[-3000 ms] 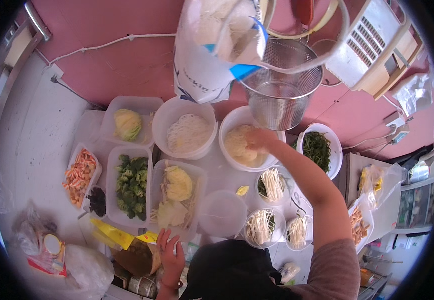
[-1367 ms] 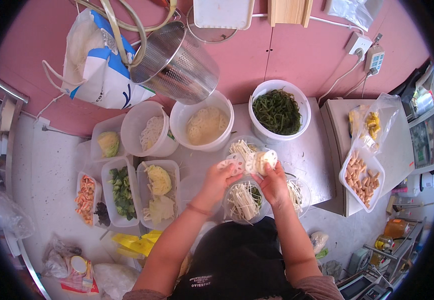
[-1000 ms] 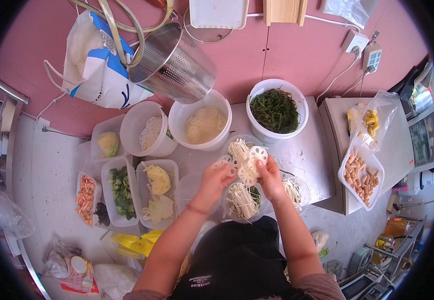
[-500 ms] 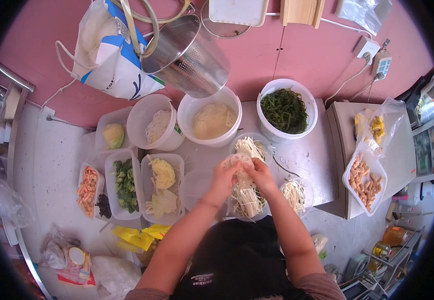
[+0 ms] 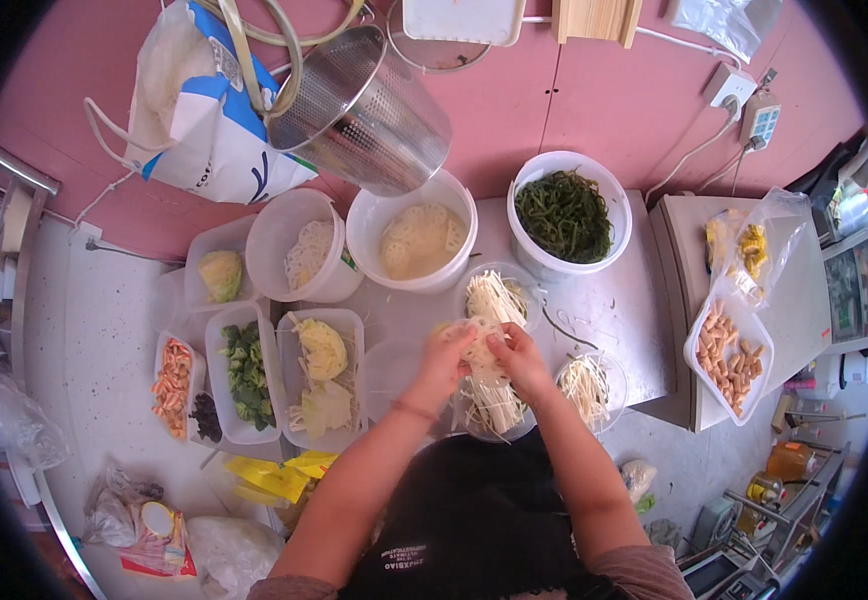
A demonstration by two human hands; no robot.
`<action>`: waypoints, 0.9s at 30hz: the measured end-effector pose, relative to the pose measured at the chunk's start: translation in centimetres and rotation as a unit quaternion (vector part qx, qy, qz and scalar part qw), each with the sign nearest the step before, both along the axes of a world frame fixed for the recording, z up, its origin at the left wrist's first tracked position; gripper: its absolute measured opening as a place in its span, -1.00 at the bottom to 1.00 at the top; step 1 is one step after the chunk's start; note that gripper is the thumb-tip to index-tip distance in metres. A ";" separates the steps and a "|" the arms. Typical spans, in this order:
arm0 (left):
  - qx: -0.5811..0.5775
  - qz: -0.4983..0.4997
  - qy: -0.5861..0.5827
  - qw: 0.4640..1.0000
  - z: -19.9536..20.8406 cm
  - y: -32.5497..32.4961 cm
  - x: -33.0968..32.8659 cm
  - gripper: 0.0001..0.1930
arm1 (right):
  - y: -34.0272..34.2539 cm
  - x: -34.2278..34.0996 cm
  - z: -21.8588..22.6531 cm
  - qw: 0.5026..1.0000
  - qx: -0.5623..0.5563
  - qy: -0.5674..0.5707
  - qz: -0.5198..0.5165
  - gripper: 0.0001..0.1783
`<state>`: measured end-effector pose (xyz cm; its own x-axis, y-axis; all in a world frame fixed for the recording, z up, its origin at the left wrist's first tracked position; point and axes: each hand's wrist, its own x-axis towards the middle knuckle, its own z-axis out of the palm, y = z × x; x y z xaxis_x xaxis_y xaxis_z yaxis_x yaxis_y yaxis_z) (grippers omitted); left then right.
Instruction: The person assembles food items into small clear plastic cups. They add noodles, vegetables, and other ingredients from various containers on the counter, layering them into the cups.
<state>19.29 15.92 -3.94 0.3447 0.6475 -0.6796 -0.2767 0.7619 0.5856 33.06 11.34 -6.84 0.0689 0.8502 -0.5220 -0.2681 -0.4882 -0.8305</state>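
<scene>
Pale lotus root slices (image 5: pixel 482 343) are pinched between my two hands over the middle of the counter. My left hand (image 5: pixel 442 366) grips them from the left with fingers closed. My right hand (image 5: pixel 526 368) holds their right side, thumb on top. Just below the hands lie enoki mushrooms (image 5: pixel 492 408) in a clear bowl, partly hidden by the hands. More enoki (image 5: pixel 497 296) fill a bowl beyond the slices, and another bunch of enoki (image 5: pixel 584 388) sits in a bowl to the right. A white bucket (image 5: pixel 359 215) farther back holds more lotus root slices in cloudy liquid.
A seaweed bucket (image 5: pixel 626 235) stands back right. Leftward are tubs of broccoli (image 5: pixel 246 375), cabbage (image 5: pixel 322 350) and noodle-like strands (image 5: pixel 309 255). A perforated steel strainer (image 5: pixel 384 120) hangs above the buckets. A tray of sausage pieces (image 5: pixel 732 360) rests at right.
Both hands keep hold of the lotus root slices, which have sunk slightly and now show spread below the fingers. The view has shifted slightly.
</scene>
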 end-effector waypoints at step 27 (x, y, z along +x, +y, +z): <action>0.041 -0.150 0.048 0.987 2.9 -9.6 -0.8 -0.72 | -13.3 -1.5 1.3 0.991 0.002 0.065 -0.116 -0.79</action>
